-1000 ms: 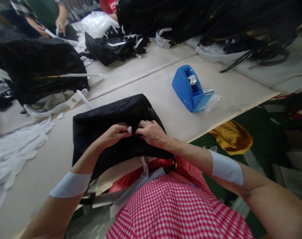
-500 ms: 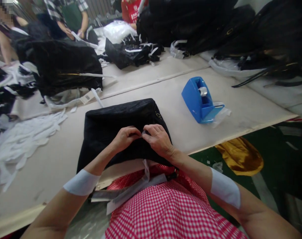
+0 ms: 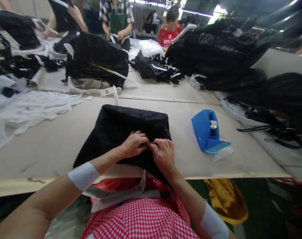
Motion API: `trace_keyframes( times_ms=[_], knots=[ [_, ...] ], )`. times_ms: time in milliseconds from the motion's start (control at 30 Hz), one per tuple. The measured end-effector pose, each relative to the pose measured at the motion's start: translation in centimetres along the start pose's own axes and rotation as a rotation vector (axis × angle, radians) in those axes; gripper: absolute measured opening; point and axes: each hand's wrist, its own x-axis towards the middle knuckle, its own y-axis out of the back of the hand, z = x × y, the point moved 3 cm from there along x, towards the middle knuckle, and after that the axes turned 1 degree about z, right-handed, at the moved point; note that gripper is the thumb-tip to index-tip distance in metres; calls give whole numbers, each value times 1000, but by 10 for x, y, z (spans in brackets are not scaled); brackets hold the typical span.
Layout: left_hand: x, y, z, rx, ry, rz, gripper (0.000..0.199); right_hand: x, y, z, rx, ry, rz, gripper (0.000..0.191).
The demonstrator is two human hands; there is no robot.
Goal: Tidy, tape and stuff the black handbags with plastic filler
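Observation:
A black bag (image 3: 133,118) lies on the table in front of me, one corner hanging toward the front edge. My left hand (image 3: 136,144) rests over its near side, fingers bent into a pinch. Right beside it, my right hand (image 3: 163,154) is also closed, its thumb and fingertips meeting those of the left. A tiny dark bit shows between the fingertips, too small to name. The bag has a small gold-coloured fitting (image 3: 167,132) near its right end, just above my right hand. A blue tape dispenser (image 3: 203,131) stands to the right.
White strips (image 3: 41,108) lie heaped at the left. Across the table (image 3: 183,104) are another black bag (image 3: 101,56) and a large pile of black bags (image 3: 210,56). Co-workers stand at the far side. Yellow cloth (image 3: 225,200) hangs below the front edge at right.
The view has tilted up and turned, showing more of the far room. Both hands stay pinched together at the bag, whose near right corner now droops lower.

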Motion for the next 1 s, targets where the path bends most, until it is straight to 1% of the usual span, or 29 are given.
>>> trace_keyframes(
  times_ms=[133,200,267,300,367,400,467,533,600,700,767,867,933,1000],
  knots=[
    [6,6,3,73,-63,-68,16,0,1,-2,10,38,33,19],
    [6,5,5,95,-84,-59,13,0,0,-1,29,35,28,18],
    [2,0,5,74,-57,2,4,0,-1,2,61,-2,-1,15],
    [0,-3,5,41,-25,47,5,0,-2,4,78,-31,-24,13],
    [-6,-10,2,-47,32,129,13,-1,-3,8,109,-83,-85,11],
    [-8,-13,2,-85,39,150,14,-2,-4,10,122,-87,-117,10],
    [-11,-18,1,-114,9,150,11,-1,-3,13,128,-26,-161,10],
    [-11,-19,2,-93,-26,124,8,0,1,15,101,85,-136,14],
    [-8,-17,2,-77,-28,108,10,1,5,16,67,189,-65,19],
    [-4,-12,3,-148,-6,97,13,2,11,16,45,262,41,21],
    [-3,-10,3,-220,34,118,11,1,12,15,40,262,77,20],
    [-3,-8,4,-273,89,153,9,1,11,15,35,210,85,20],
    [-2,-8,6,-257,91,135,11,0,9,16,36,175,88,19],
    [-1,-7,9,-196,89,95,16,-2,8,15,43,172,98,18]
  ],
)
